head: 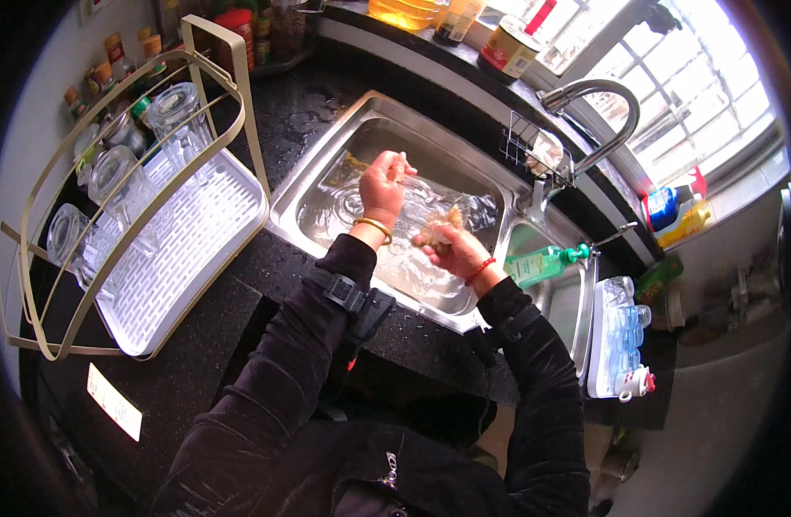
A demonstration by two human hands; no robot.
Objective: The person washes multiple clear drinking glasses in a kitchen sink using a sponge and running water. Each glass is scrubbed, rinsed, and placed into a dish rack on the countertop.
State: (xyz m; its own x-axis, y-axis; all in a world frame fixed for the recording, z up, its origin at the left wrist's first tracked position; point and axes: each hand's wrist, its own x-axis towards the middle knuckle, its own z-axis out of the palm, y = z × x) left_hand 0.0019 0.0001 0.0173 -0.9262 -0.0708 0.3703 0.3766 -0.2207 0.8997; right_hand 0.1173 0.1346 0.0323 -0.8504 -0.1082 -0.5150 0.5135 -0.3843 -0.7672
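Both hands are over the water in the larger basin of a stainless steel sink [395,106]. My left hand [381,187], with a gold-coloured bangle at the wrist, is closed on what looks like a transparent glass vessel [411,199]. Water glare blurs the vessel's outline. Lower and to the right, my right hand [458,251] grips a brownish scrubber [442,227] close to the glass. Ripples spread around the left hand. Something yellowish, too indistinct to name, shows at the basin's far left corner.
A dish rack [195,213] with upturned glass mugs stands left. A green soap bottle [534,266] lies across the smaller basin, below the curved faucet [628,119]. A white tray [601,371] at right holds several small glasses and a cup. Bottles and a tin [508,48] line the windowsill.
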